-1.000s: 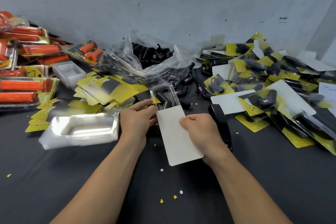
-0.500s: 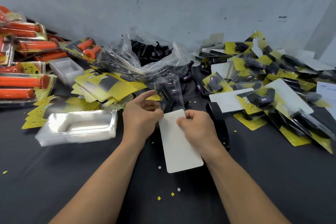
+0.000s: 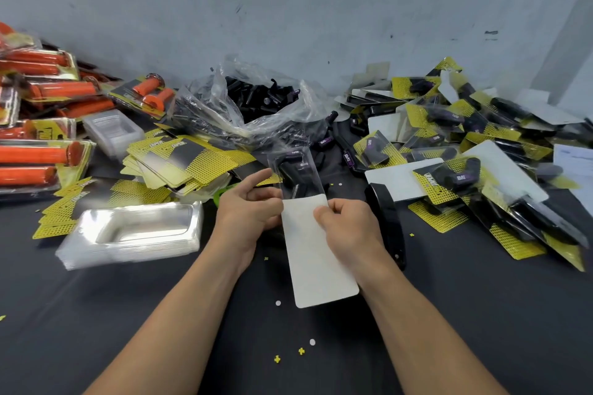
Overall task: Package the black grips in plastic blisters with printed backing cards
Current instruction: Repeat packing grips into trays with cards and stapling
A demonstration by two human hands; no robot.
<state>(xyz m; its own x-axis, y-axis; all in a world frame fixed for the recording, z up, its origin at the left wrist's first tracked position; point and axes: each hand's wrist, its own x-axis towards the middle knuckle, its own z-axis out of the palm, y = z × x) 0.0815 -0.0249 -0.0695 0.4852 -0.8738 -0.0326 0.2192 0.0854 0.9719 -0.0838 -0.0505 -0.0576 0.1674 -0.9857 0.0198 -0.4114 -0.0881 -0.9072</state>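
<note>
Seen from the head, the left hand (image 3: pixel 247 215) pinches the clear blister (image 3: pixel 309 163) at its near left edge, index finger straight. The right hand (image 3: pixel 349 231) pinches the backing card (image 3: pixel 316 263) (white side up), whose far edge meets the blister. Black grips (image 3: pixel 290 175) lie inside the blister, above the dark table (image 3: pixel 481 314).

My bare forearms reach forward and converge. My left grip (image 3: pixel 248 212) pinches the blister (image 3: pixel 296 170) at its edge, index finger held straight out; my right grip (image 3: pixel 349 228) curls, knuckles up, pinching the backing card (image 3: pixel 317 266) at its top.
</note>
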